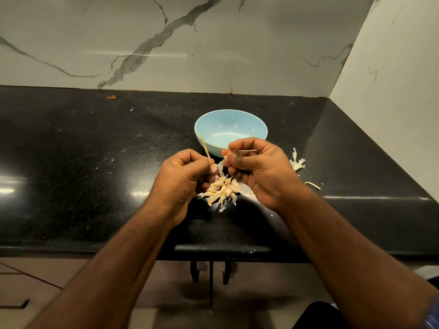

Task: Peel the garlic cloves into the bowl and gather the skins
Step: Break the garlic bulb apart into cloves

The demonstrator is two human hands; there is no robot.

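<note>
Head view looks down on a black speckled stone desk [95, 162] with a glossy front edge, set into a corner of white marble-look walls [166, 43] with grey veins; below the edge are brown cabinet fronts and dark handles [210, 271]. A light blue bowl [231, 129] stands near the middle of the desk, beyond the hands, and its near rim is partly hidden by the right hand [256, 167]. A heap of unpeeled garlic cloves [222, 189] lies on the desk just below and between the two hands, partly covered by the fingers. The left hand [183, 176] has its fingers curled and pinches a clove with a thin stalk [205, 148] sticking up toward the bowl. The right hand is curled too, pinching a white piece of skin [222, 163] that runs across to the left hand's clove; a pale sliver [244, 150] lies across its fingers. The hands are close together, nearly touching at the fingertips. A clump of white skins [297, 162] lies on the desk right of the right hand, with a curved stalk piece [313, 185] nearer the edge. An orange speck [111, 97] sits by the back wall, and small white flakes are scattered over the surface. No writing can be read.
</note>
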